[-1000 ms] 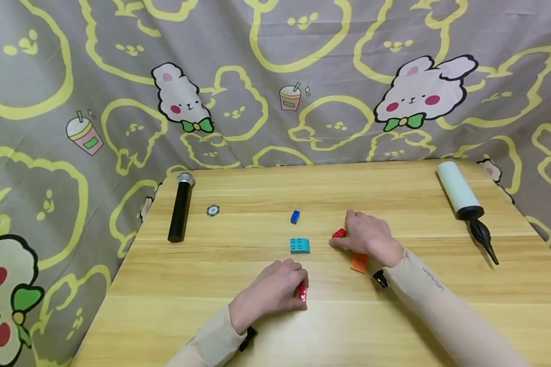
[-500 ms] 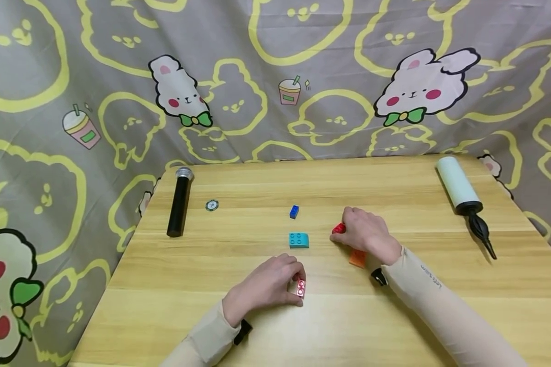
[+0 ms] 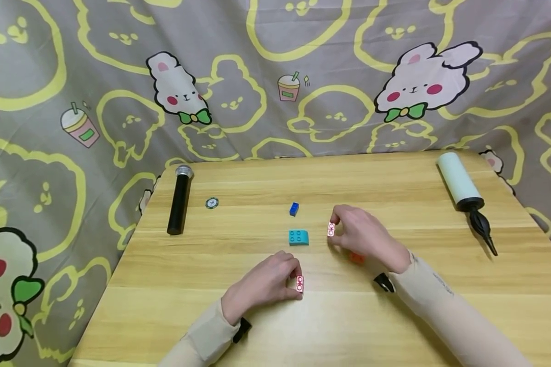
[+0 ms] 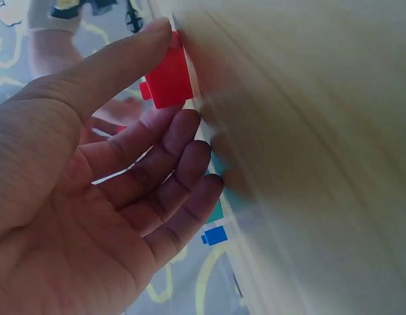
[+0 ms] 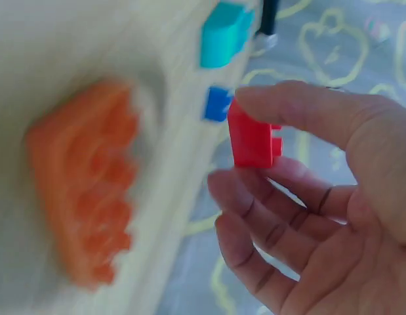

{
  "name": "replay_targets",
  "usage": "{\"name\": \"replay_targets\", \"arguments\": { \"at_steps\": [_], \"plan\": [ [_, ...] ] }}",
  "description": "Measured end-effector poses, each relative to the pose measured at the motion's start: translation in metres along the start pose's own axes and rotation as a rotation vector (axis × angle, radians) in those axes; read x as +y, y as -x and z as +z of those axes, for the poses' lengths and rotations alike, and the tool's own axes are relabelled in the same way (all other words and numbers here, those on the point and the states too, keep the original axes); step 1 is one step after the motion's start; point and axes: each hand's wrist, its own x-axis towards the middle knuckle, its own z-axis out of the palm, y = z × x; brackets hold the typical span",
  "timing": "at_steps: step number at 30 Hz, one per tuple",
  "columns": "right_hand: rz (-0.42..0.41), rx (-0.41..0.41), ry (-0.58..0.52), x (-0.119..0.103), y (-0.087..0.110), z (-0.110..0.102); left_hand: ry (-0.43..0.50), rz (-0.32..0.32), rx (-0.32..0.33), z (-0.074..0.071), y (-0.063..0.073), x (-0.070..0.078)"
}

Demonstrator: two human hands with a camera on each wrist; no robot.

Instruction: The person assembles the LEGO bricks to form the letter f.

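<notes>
Between thumb and forefinger, my left hand pinches a small red toy brick with its studs facing up. In the left wrist view this red brick is at the thumb tip, close to the tabletop. My right hand pinches a second red brick farther back, its studs also visible from above. The right wrist view shows that brick between thumb and fingers. An orange studded brick lies under the right hand, partly hidden in the head view. Left of the right hand sit a teal brick and a blue brick.
A black microphone and a poker chip lie on the left of the wooden table. At the right lies a pale hand pump with a black nozzle. A patterned curtain hangs behind.
My right hand has shifted slightly left and turned its red brick so the studs show. The left hand has tilted its red brick studs-up and otherwise stays nearly in place.
</notes>
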Motion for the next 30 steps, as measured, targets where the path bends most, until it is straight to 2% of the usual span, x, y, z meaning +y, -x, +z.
{"name": "replay_targets", "arguments": {
  "at_steps": [6,11,18,25,30],
  "plan": [
    [-0.173,0.007,-0.069,-0.035,0.026,-0.005,-0.012,-0.011,0.007,-0.001,-0.003,0.002],
    [-0.252,-0.029,-0.060,-0.052,0.042,0.008,0.003,-0.011,0.000,-0.001,-0.006,0.004],
    [-0.310,-0.086,-0.074,-0.060,0.042,0.028,-0.009,-0.018,-0.002,-0.001,-0.005,0.003],
    [-0.364,-0.080,-0.052,-0.064,0.037,0.036,-0.050,0.032,0.042,-0.001,-0.003,0.001],
    [-0.350,-0.095,-0.029,-0.066,0.036,0.040,-0.030,0.070,0.067,0.001,-0.003,-0.001]
  ]
}}
